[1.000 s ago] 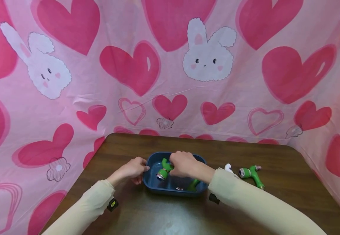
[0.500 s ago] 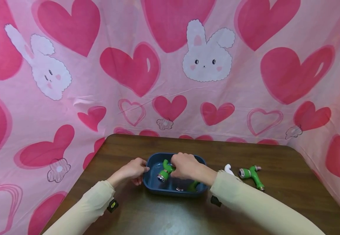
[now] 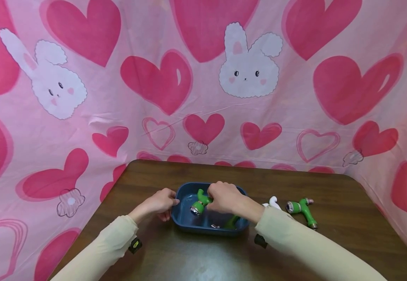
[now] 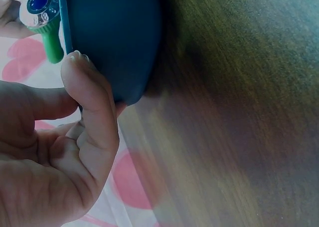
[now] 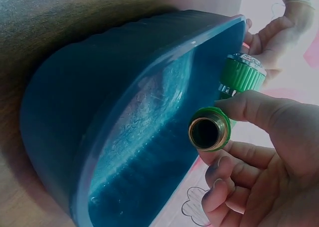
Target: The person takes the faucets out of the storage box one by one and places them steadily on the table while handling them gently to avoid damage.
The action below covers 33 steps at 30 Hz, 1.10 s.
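My right hand (image 3: 224, 197) grips a green water tap (image 3: 199, 206) over the blue plastic basin (image 3: 207, 231). In the right wrist view, thumb and fingers hold the green tap (image 5: 241, 75) near its threaded brass end, which faces the camera. Its silvery round knob points toward the basin's far side. With thumb and fingers my left hand (image 3: 159, 203) holds the basin's left rim; the left wrist view shows the left hand (image 4: 75, 142) at the basin's outer wall (image 4: 114, 42). Inside the basin, a shiny rippled surface shows, with a green shape (image 3: 231, 222) low at the right.
On the wooden table (image 3: 203, 257), a second green tap (image 3: 302, 210) lies right of the basin. Beside it is a white curved piece (image 3: 274, 202), partly hidden by the right sleeve. A pink cloth with hearts and rabbits (image 3: 249, 74) hangs behind and at the sides.
My right hand has drifted slightly to the right with the green tap in its grip. The left hand keeps its place on the basin rim.
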Tool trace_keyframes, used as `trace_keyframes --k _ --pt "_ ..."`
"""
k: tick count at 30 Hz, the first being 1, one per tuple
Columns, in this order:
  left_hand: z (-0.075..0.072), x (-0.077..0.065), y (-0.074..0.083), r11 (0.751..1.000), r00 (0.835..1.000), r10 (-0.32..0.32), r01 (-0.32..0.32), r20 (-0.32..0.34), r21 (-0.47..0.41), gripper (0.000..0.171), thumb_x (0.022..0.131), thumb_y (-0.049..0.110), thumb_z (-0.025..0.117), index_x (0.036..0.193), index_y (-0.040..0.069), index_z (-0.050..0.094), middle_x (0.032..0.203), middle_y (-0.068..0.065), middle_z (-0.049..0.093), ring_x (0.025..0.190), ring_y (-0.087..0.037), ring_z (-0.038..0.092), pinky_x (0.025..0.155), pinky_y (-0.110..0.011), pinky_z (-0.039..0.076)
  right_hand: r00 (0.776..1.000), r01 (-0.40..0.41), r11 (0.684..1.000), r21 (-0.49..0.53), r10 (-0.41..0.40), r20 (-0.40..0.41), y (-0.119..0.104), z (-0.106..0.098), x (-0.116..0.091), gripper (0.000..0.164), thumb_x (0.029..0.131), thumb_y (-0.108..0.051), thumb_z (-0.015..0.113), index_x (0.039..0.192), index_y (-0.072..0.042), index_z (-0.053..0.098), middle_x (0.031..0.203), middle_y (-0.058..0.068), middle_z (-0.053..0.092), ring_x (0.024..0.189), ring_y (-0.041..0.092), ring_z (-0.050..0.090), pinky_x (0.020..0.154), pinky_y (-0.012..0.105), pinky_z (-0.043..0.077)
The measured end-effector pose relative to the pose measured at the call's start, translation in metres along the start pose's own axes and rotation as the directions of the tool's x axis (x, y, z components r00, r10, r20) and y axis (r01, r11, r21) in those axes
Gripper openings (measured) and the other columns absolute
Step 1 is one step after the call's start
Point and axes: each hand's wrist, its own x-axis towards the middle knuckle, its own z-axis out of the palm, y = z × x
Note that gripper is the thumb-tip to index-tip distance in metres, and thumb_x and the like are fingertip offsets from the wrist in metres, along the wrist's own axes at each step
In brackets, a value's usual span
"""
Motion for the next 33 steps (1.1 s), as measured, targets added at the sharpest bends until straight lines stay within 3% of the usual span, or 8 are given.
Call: trace_keyframes --k 12,22,33 --pt "0.001 0.001 0.000 1.000 1.000 -0.010 0.010 0.004 0.001 0.021 0.107 0.010 0.061 0.122 -0.003 0.068 0.065 -0.014 0.064 0.046 -0.018 0.061 0.048 -0.032 0.058 0.999 0.011 1.000 -0.001 -0.011 -0.036 0.003 0.002 -0.008 0.025 0.089 -0.029 0.085 0.074 -0.018 0.069 0.058 -0.003 0.051 0.054 0.014 0.049 0.049 0.027 0.042" --pt "0.000 0.000 0.001 1.000 1.000 -0.002 0.002 0.005 -0.002 0.021 0.107 0.010 0.061 0.121 -0.003 0.068 0.066 -0.014 0.064 0.047 -0.019 0.062 0.049 -0.033 0.059 0.999 0.004 0.999 0.038 -0.003 -0.041 0.003 -0.001 -0.012 0.018 0.089 -0.030 0.086 0.088 -0.014 0.078 0.063 -0.004 0.059 0.059 0.015 0.055 0.052 0.029 0.051" --pt "0.001 -0.001 0.001 1.000 1.000 -0.017 0.017 -0.002 -0.018 0.022 0.107 0.010 0.060 0.123 -0.003 0.067 0.067 -0.014 0.064 0.047 -0.019 0.062 0.049 -0.032 0.058 0.998 0.003 1.000 0.016 -0.002 -0.059 0.005 -0.003 -0.018 0.017 0.088 -0.028 0.086 0.086 -0.014 0.077 0.063 -0.005 0.058 0.060 0.015 0.054 0.053 0.030 0.049"
